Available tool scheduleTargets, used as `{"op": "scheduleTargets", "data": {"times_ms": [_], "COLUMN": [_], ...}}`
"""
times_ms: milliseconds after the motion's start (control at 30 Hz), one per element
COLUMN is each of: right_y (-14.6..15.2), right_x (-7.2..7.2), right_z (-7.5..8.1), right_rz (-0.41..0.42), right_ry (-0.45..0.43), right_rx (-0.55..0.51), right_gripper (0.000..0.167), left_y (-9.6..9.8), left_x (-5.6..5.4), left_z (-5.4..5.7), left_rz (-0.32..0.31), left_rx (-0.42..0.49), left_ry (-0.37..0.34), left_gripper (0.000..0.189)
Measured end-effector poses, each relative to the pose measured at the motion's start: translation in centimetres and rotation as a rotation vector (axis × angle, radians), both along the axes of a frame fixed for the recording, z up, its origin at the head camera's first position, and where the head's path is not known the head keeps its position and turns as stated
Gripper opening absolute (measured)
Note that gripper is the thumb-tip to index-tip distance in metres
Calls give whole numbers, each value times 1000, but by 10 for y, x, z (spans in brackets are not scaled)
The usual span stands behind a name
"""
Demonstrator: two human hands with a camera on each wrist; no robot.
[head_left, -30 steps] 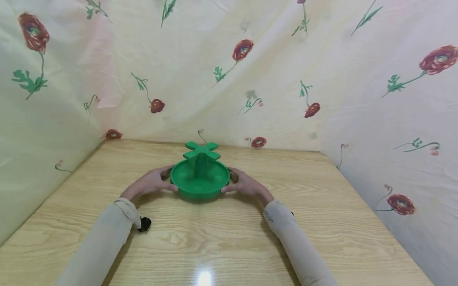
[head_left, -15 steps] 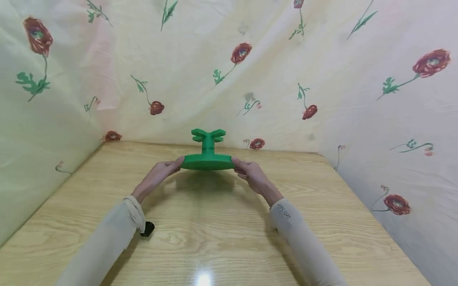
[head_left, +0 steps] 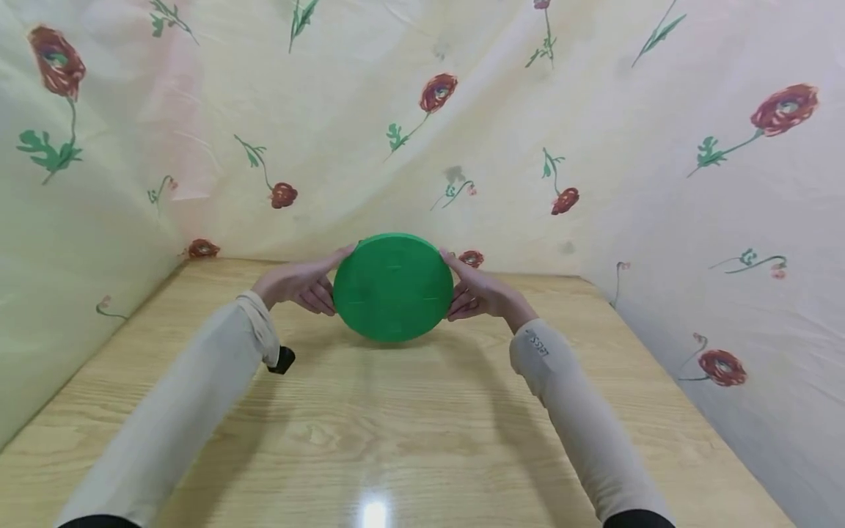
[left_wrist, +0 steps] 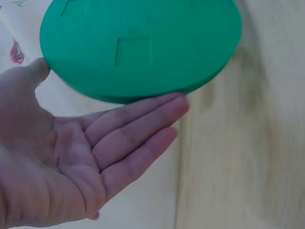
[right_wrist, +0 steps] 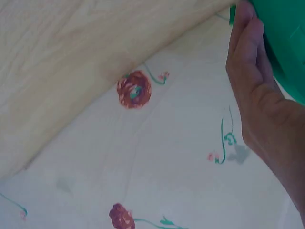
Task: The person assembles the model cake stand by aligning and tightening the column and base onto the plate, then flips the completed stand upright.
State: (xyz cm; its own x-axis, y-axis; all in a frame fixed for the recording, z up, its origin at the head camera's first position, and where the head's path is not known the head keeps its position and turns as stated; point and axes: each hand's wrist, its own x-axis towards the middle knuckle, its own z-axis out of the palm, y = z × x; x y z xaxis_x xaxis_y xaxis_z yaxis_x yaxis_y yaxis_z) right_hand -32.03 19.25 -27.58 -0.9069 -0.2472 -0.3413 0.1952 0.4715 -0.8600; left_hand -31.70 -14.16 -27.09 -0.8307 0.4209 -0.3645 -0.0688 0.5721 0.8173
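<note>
A green round tray (head_left: 394,290) is held up above the table in the head view, tipped so its flat underside faces me. Its central post with the cross-shaped top, seen earlier, is hidden behind it. At the tray's left edge my left hand (head_left: 304,284) holds the rim, thumb high and fingers lower down. In the left wrist view the fingers of that hand (left_wrist: 95,148) lie nearly straight along the edge, and square outlines mark the underside. My right hand (head_left: 480,292) grips the opposite edge the same way; the right wrist view shows the hand (right_wrist: 262,86) against the rim.
The wooden table (head_left: 396,440) extends below and around the hands. A flower-printed cloth (head_left: 356,132) hangs behind it and along both sides. A small black object (head_left: 282,360) sits at the left wrist, by the cuff.
The tray has been lifted off the table by both hands and tipped back, from showing its inside and cross-topped post to showing its underside.
</note>
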Motion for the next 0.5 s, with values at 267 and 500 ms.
{"op": "scheduleTargets", "data": {"times_ms": [267,500], "right_y": [6,12], "right_x": [-5,-9], "right_z": [26,35], "right_rz": [51,134], "right_ry": [-121,-233], "right_rx": [105,177], "right_gripper": [100,104], "left_y": [9,13], "left_x": [-10,-15], "left_z": [18,24], "left_rz": [-44,-96], "left_rx": [-47,-75], "left_ry": [-151,-272], "left_gripper": [110,113]}}
